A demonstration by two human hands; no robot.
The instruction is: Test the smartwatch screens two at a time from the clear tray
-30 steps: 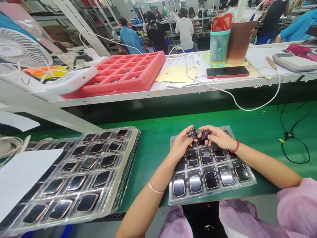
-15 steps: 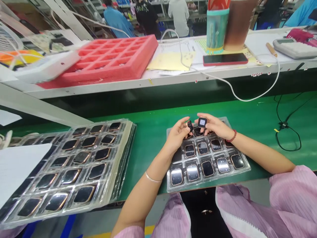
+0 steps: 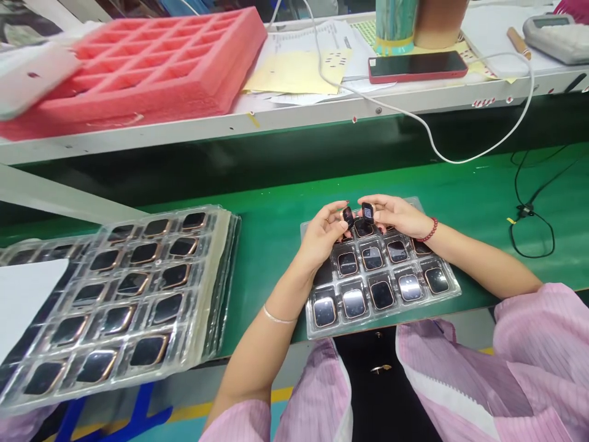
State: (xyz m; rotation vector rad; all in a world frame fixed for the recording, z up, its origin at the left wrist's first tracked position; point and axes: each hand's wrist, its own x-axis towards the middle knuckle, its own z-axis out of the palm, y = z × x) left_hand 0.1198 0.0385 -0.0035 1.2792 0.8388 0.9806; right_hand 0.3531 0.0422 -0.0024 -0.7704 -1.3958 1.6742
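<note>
My left hand (image 3: 322, 236) pinches a small dark watch case with a gold-coloured rim (image 3: 347, 217), tilted on edge between thumb and fingers. Close beside it, my right hand (image 3: 398, 216) grips a square black watch piece (image 3: 367, 212) with a pale printed label on the side facing me. Both pieces are held just above the far rows of a clear plastic tray (image 3: 329, 331). Rounded-square watch faces (image 3: 382, 295) with gold rims lie in the tray's pockets. My hands and the held pieces hide part of its back row.
On the left stands a stack of clear trays (image 3: 200, 307) with more watch faces, partly under a white sheet (image 3: 27, 294). The shelf above carries a pink foam tray (image 3: 216, 80), papers, a phone (image 3: 418, 66) and a calculator (image 3: 556, 37). Cables (image 3: 524, 212) lie at right.
My head view has tilted downward and shifted. The labelled piece in my right hand has turned more edge-on and come nearer the left hand's piece. Both hands keep their hold.
</note>
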